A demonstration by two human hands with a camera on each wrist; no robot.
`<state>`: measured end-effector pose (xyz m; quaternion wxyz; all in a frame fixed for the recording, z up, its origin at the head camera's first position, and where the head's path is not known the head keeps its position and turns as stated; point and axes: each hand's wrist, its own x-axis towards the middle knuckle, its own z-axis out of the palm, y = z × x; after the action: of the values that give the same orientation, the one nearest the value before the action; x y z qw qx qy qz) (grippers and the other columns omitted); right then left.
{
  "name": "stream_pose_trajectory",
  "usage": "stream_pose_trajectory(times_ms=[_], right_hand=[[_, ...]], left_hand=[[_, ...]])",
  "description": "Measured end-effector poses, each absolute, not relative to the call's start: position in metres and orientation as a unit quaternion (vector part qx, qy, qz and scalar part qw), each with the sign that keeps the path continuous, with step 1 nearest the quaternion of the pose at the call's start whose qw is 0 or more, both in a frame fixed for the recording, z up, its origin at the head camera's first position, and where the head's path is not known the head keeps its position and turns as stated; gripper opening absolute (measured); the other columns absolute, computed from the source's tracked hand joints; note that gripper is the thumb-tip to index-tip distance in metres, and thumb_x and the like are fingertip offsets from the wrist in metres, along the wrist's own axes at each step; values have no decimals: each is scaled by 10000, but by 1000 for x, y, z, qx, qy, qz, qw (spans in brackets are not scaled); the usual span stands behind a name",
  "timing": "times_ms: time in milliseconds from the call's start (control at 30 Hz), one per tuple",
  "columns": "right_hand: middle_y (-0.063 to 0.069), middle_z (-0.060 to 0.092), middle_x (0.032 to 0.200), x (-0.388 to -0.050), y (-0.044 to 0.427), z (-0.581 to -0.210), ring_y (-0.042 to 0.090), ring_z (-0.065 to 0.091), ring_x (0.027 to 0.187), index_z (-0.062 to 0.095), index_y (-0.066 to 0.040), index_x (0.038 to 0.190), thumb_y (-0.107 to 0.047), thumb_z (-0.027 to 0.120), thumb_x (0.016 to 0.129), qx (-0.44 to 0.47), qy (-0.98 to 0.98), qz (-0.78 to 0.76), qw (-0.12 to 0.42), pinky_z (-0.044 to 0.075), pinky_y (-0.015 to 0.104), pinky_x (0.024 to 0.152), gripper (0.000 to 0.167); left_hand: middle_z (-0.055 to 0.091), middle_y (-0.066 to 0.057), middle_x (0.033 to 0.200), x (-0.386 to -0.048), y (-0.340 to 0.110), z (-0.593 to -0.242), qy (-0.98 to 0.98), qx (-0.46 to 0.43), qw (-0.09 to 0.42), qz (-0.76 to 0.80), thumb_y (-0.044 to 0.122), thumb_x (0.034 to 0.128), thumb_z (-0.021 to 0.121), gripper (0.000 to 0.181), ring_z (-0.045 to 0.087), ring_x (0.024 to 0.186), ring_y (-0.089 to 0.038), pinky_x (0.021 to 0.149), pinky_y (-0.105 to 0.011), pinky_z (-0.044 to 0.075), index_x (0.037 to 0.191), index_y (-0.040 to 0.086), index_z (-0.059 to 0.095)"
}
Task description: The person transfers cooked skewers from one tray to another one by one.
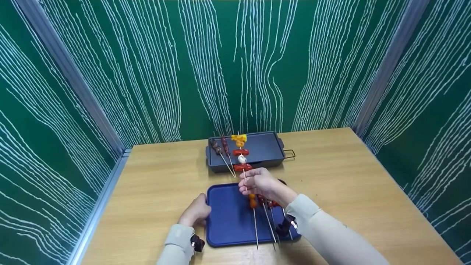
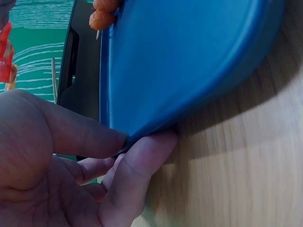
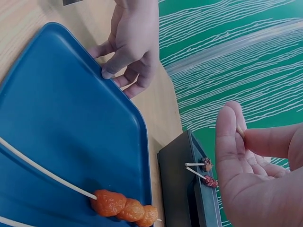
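My right hand (image 1: 261, 182) pinches the bare stick end of a mixed skewer (image 1: 241, 152), with red, white and yellow pieces, above the tray's far edge. Its food end points away, over the grill pan (image 1: 259, 147) in the head view. My left hand (image 2: 71, 161) grips the rim of the blue tray (image 1: 226, 217) at its left side, thumb on top and fingers beneath. On the tray's right half lie several skewers, among them one with orange balls (image 3: 124, 207). Part of these is hidden under my right hand and forearm.
Two meat skewers (image 1: 217, 148) lie at the pan's left, their sticks reaching over its near edge. A wire handle (image 1: 290, 154) juts from the pan's right side. The wooden table (image 1: 165, 176) meets green, white-streaked walls (image 1: 147, 73) at the back and sides.
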<state>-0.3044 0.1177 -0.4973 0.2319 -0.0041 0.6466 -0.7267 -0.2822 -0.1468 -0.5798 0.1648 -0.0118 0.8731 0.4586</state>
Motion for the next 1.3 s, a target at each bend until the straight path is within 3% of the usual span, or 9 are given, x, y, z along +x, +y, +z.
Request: stream_pose_trajectory(times_ms=[467,733,867,1100,1300], right_hand=[[100,739,892,-293,125,-502,156,743,759,605,75,1202,93,563,1012,-12,654,-715,248,681,275,718,196],[93,735,902,-285,135,-511,150,745,782,598,70,1187,87,537,1000,-38,665,-699,259,683,279,744,197],[99,736,904,-282,136,-513,154,749,783,574,116,1234,105,526,983,-42,665,-698,262,687,285,747,256],[101,733,891,-278,136,-520,165,749,774,548,171,1284,119,533,964,-33,671,-695,256,686,288,735,325],[100,744,892,-271,135,-524,162,755,773,529,201,1297,117,542,954,-33,670,-695,258,685,286,730,353]], left_hand=[[602,-249,1097,-284,-148,-581,881,1,160,445,-61,927,468,328,552,532,-200,403,-284,532,1250,-71,522],[599,-329,1232,-282,-147,-579,876,-1,159,456,-71,935,466,446,580,570,-235,410,-306,543,1379,-106,479],[592,-357,1294,-282,-148,-579,880,-1,159,448,-53,954,467,494,582,565,-230,415,-304,538,1444,-115,455],[504,-420,1475,-284,-147,-578,884,-1,163,439,-45,973,460,655,579,551,-217,418,-295,538,1602,-144,306],[529,-381,1441,-283,-147,-579,879,-4,164,448,-52,962,461,666,642,702,-267,431,-302,550,1603,-140,305]])
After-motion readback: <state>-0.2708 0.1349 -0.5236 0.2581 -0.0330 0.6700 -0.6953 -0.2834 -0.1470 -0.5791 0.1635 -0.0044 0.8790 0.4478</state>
